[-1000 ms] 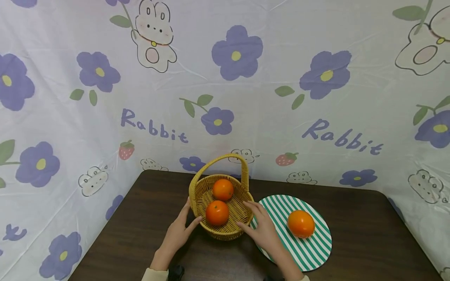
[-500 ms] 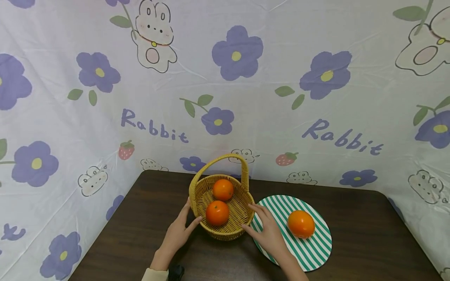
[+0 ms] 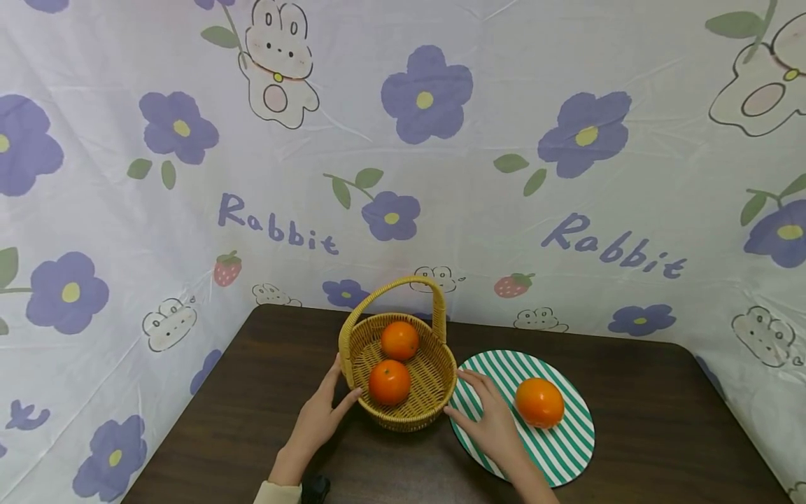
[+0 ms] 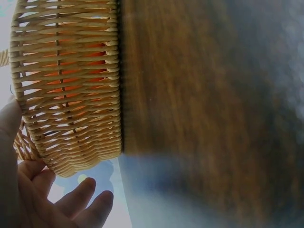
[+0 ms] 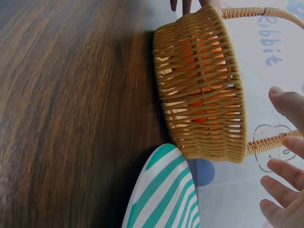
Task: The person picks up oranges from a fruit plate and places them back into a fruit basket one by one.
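A yellow wicker basket (image 3: 434,381) with a tall arched handle stands on the dark table, also seen side-on in both wrist views. Inside it lie two orange fruits, one at the back (image 3: 399,341) and one nearer (image 3: 389,383); their exact kind is unclear. My left hand (image 3: 318,418) holds the basket's left side, thumb at the rim and a finger against the wall; its other fingers stand off the weave. To the right of the basket, my right hand (image 3: 493,425) has its fingers spread, apart from the wicker in the right wrist view, holding nothing.
A round mat (image 3: 569,448) with green and white stripes lies right of the basket, partly under my right hand. Another orange fruit (image 3: 539,402) sits on it. Behind the dark wooden table (image 3: 655,413) hangs a patterned cloth (image 3: 478,210).
My right hand has drawn back to the right, from over the basket's rim to just outside it. The left hand, the basket and the fruits stay where they were.
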`<action>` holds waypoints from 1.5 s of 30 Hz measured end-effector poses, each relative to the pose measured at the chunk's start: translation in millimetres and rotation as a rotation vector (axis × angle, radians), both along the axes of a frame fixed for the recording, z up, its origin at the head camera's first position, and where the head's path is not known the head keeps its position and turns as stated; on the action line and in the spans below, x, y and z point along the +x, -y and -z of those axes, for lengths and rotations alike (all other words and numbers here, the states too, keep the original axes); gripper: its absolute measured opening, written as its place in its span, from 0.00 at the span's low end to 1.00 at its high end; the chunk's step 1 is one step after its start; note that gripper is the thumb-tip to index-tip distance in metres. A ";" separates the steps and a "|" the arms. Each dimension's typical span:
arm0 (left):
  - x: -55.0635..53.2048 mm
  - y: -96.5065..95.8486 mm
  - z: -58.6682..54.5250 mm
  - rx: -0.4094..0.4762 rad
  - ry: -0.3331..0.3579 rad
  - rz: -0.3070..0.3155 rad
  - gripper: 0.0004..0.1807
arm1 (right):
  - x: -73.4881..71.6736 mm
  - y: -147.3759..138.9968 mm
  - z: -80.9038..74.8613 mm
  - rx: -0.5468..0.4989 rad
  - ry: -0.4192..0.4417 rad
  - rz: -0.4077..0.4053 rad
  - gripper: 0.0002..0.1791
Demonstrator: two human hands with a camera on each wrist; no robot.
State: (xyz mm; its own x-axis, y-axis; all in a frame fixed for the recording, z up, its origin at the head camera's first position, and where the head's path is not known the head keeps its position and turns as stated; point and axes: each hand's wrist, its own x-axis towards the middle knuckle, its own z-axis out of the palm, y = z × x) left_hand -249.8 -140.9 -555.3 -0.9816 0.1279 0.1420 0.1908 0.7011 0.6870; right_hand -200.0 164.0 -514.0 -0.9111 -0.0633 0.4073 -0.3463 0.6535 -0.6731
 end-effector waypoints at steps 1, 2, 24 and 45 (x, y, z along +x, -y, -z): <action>0.0 0.0 -0.1 0.000 0.002 0.001 0.44 | 0.5 -1.1 0.2 -0.001 -0.005 -0.003 0.34; 0.1 0.1 -0.2 0.001 0.002 0.001 0.44 | 1.0 -2.1 0.2 -0.005 -0.010 -0.008 0.34; 0.1 -0.5 1.6 0.009 -0.002 -0.001 0.44 | 13.4 -20.0 1.7 -0.018 -0.079 0.030 0.34; -0.4 0.0 0.2 0.023 0.016 0.005 0.44 | 26.3 -40.5 5.5 0.000 -0.071 0.116 0.35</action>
State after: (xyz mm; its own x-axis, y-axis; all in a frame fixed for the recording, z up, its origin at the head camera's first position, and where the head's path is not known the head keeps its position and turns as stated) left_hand -250.2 -140.9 -555.5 -0.9830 0.1301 0.1294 0.1835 0.6843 0.7057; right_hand -173.7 204.4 -519.5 -0.8812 0.0408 0.4710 -0.3150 0.6922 -0.6494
